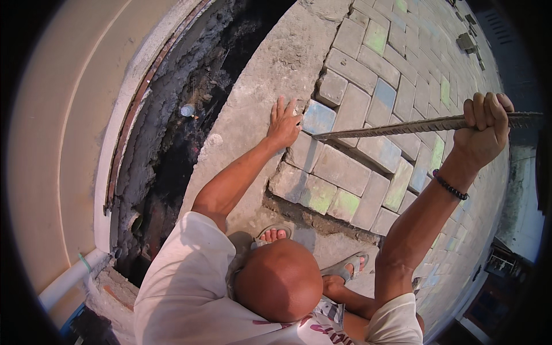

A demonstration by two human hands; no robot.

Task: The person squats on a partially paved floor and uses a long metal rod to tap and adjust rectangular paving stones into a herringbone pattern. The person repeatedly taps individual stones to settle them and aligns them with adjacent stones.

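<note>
Clutches ribbed steel bar (397, 127) in right hand (486, 125) — curled round it, near the raised end. Runs left and down from that grip, with long axis slanting above the pavers (341, 168) to a tip just on the near side of the blue-faced paver (319, 117). Rests left hand (283, 126) on the concrete strip (247, 115), loosely spread, holding nothing visible — just beside that paver, so nearer the tip. Can't tell depth of tip between pavers.
</note>
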